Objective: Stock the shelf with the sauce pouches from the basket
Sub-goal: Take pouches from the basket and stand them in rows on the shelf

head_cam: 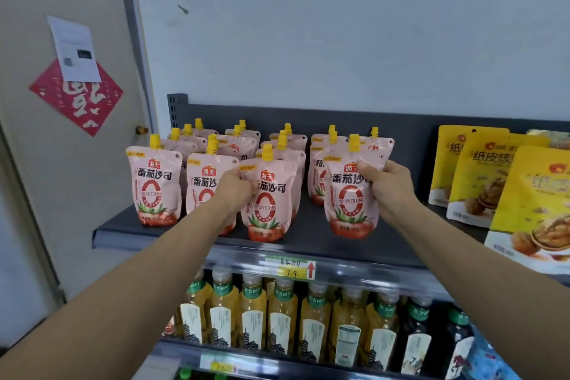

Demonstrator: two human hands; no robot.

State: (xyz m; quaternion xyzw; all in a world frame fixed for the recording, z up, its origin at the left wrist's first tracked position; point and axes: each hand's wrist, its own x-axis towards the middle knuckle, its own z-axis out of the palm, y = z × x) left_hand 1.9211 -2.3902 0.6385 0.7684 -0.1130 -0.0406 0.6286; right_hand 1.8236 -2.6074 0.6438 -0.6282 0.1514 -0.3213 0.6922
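Both hands are working at the front of the dark shelf (308,241); the left hand (236,191) is gripping the left edge of a pink sauce pouch (268,203) in the third column, fingers curled closed on its upper side, while the right hand (385,185) is clamping the upper right corner of another pouch (350,197) at the head of the fourth column, thumb lying across the printed face; both pouches are standing on their gusseted bases near the shelf's front lip, with more pouches (234,145) lining up in rows behind them and two further front ones to the left. These packs are looking soft and pliable, filled with sauce, so they are likely moderately heavy for their size and liable to sag or tip if squeezed low; the film looks smooth and may be slippery; taking hold at the flatter upper shoulders, just under the spout, seems safest. Each pouch's long axis is running vertically, yellow cap (267,153) pointing up, label facing the person. The basket is not showing in view; yellow walnut bags (530,194) are sitting to the right.
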